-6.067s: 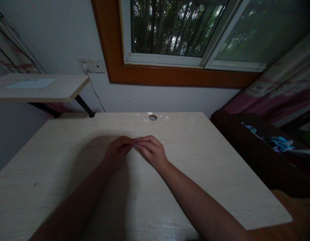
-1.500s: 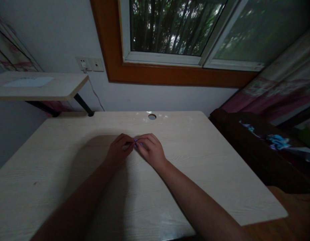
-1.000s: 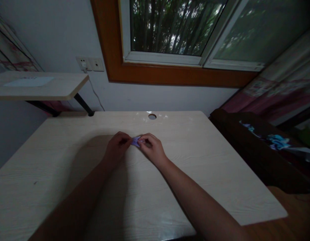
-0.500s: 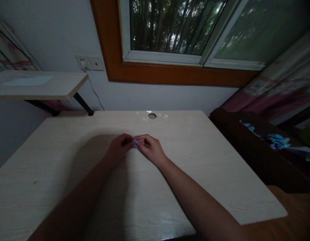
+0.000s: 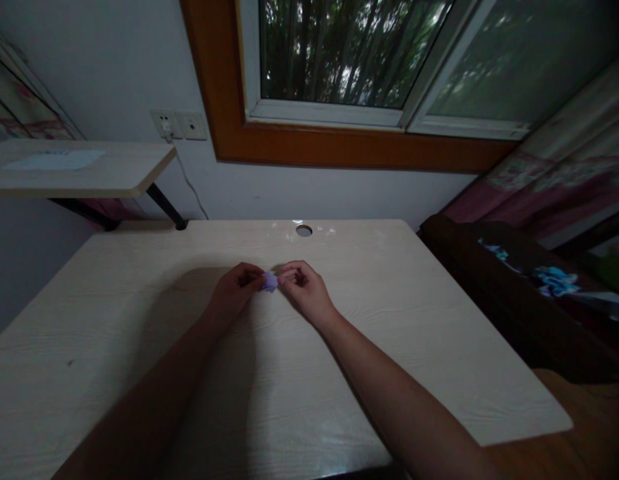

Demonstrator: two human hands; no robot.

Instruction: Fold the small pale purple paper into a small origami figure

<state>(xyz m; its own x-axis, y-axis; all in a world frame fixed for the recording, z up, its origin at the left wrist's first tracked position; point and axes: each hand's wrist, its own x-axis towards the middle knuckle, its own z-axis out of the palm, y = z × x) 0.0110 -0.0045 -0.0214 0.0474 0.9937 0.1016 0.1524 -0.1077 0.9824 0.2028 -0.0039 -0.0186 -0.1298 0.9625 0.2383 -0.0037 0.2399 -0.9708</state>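
A small, crumpled-looking light purple piece [image 5: 269,283], perhaps folded paper, is held just above or on the pale wood-grain desk [image 5: 389,320]; its exact kind is too small to make out. My left hand [image 5: 235,291] pinches its left side between thumb and fingers. At its right edge is my right hand [image 5: 307,289], thumb and forefinger closed together on the rim of the piece, the other fingers curled. Part of the piece is hidden behind the fingertips.
A raised shelf [image 5: 139,175] with a sheet of paper [image 5: 57,160] stands at the back left on black legs. A round cable hole [image 5: 304,231] lies near the desk's back edge. Dark furniture [image 5: 489,287] bearing blue crumpled items [image 5: 557,281] is at the right.
My hands have moved slightly apart, the right one to the right and the left one to the left. More of the purple piece shows between them.
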